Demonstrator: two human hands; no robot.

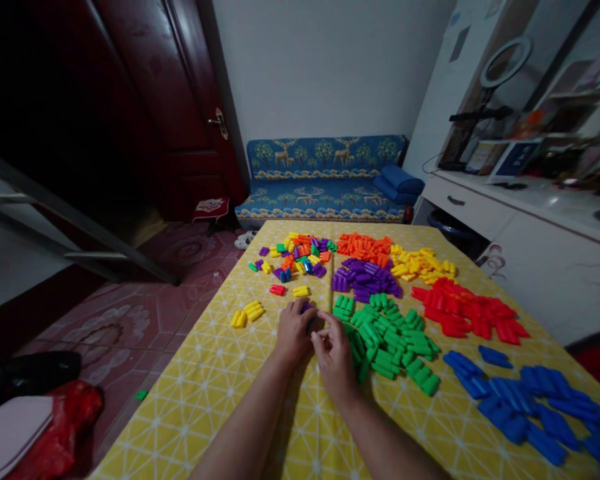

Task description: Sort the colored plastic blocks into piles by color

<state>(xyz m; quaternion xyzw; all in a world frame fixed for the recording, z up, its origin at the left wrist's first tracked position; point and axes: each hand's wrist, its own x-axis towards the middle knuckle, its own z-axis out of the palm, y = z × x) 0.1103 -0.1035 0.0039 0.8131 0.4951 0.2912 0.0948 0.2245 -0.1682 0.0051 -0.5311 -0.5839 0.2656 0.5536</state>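
Note:
My left hand [294, 328] is closed near the middle of the table, fingers curled round small plastic building blocks. A bit of a purple block [306, 307] shows past its fingers, with something dark blue beneath; the rest is hidden. My right hand [334, 350] is beside it, index finger and thumb apart and pointing at the left hand. I see nothing between them. A pile of green blocks [387, 337] lies just right of my right hand. Beyond my left hand lie a yellow block [301, 291] and a red block [277, 290], with yellow blocks [253, 310] to the left.
A mixed-colour heap [300, 257] lies at the far left of the yellow-clothed table [200, 400]. Orange [364, 248], purple [365, 279], yellow [420, 265], red [470, 310] and blue [520, 393] piles spread rightward. A blue sofa [320, 193] stands behind; a white cabinet [525, 267] is right.

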